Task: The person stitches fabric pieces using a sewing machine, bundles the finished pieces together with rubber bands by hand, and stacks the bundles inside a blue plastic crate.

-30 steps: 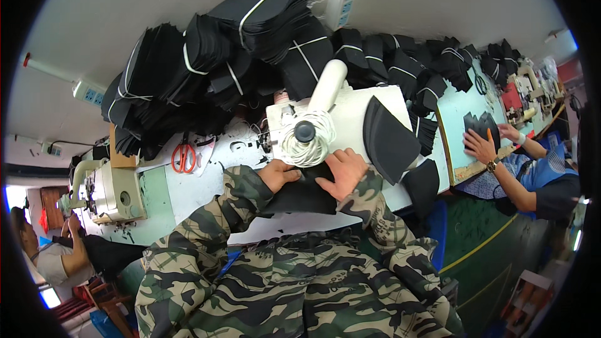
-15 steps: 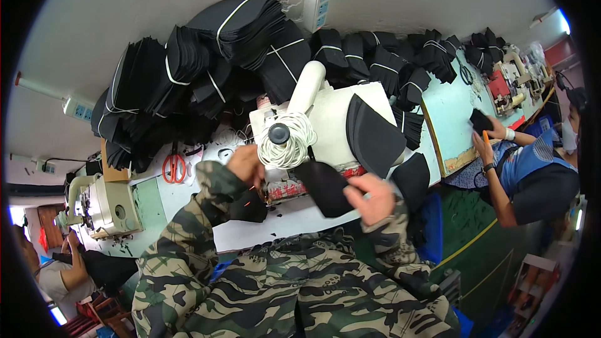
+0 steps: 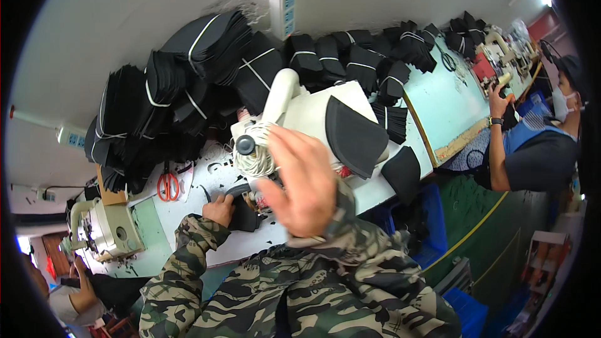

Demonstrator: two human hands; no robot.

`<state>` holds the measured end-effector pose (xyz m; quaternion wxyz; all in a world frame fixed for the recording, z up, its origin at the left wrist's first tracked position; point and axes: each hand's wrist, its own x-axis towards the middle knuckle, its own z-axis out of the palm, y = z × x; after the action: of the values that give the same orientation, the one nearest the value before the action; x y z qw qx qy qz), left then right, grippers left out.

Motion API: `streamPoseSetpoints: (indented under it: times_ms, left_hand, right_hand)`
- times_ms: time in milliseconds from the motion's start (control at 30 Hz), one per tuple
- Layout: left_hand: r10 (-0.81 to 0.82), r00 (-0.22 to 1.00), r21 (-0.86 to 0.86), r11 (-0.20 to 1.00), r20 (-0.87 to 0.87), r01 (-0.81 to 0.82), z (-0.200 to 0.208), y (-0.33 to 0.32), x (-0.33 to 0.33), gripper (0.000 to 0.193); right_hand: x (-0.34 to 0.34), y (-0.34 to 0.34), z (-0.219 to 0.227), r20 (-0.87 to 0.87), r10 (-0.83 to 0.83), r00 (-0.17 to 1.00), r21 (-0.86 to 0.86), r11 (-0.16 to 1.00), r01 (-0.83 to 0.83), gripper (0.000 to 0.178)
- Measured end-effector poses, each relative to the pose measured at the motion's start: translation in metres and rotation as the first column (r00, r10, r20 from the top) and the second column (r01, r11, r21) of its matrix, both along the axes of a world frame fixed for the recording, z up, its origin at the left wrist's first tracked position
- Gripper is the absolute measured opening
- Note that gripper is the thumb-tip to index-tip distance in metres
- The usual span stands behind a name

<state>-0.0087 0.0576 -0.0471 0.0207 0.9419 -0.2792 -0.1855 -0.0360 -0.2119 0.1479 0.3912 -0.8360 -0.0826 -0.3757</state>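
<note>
My left hand [image 3: 219,208] rests on the white table with its fingers curled on a black fabric piece [image 3: 245,218] that lies at the foot of the white sewing machine [image 3: 300,109]. Raised in front of the machine head, my right hand [image 3: 305,183] is blurred, its fingers spread and nothing in it. A curved black panel [image 3: 354,134] lies on top of the machine. Another black piece [image 3: 402,172] sits at the table's right edge.
Bundles of black pieces tied with white bands [image 3: 188,69] crowd the back of the table. Red-handled scissors [image 3: 166,184] lie to the left, beyond them a second machine [image 3: 103,228]. A co-worker [image 3: 532,150] sits at the right. A blue bin [image 3: 438,225] stands below the table edge.
My right hand carried a black piece off to the right, let it go, and has come back up in front of the machine, empty. My left hand now holds a piece by the needle.
</note>
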Motion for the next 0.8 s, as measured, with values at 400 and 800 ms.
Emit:
streamPoseSetpoints:
  times_ms: [400,800]
  left_hand:
    - [-0.183,0.316,-0.355,0.651,-0.931,-0.671,0.063,-0.044,0.029,0.017]
    - [-0.144,0.481,-0.458,0.618,-0.865,-0.639,0.042,-0.065,0.034,0.023]
  right_hand:
    - [0.026,-0.015,0.007,-0.055,0.127,0.99,0.079,0.989,-0.122,0.025]
    - [-0.03,-0.043,-0.105,-0.598,0.153,0.787,0.164,0.984,-0.067,0.026]
